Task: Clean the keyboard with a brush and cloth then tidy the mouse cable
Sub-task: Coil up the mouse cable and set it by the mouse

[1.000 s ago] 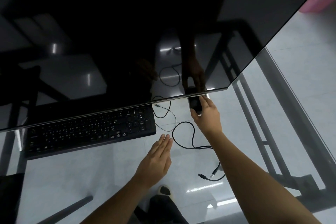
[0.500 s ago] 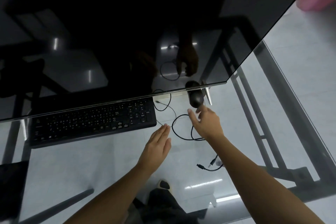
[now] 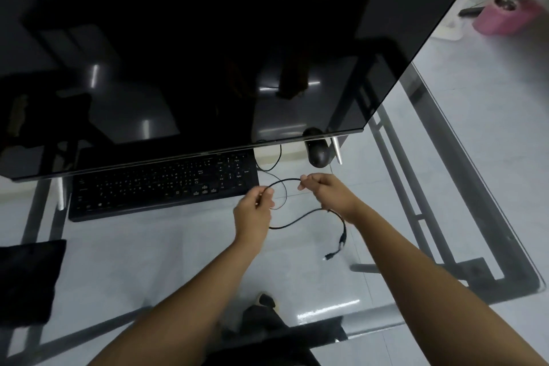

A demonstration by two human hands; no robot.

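Observation:
A black mouse (image 3: pixel 317 152) sits on the glass desk just under the monitor's right lower corner. Its thin black cable (image 3: pixel 300 218) runs forward in loops, and its plug end (image 3: pixel 341 240) lies on the glass to the right. My left hand (image 3: pixel 252 215) pinches the cable at the left of a raised loop. My right hand (image 3: pixel 325 192) pinches the same loop on its right side. Both hands hover just in front of the black keyboard's (image 3: pixel 160 186) right end. No brush is in view.
A large dark monitor (image 3: pixel 208 53) overhangs the back of the glass desk (image 3: pixel 445 217) and hides the keyboard's rear edge. A black cloth-like pad (image 3: pixel 28 279) lies at the left front. A pink object (image 3: pixel 505 16) stands on the floor at far right.
My right hand let go of the mouse and drew back to the cable. My left hand closed from flat onto the cable. A loop is now lifted between both hands.

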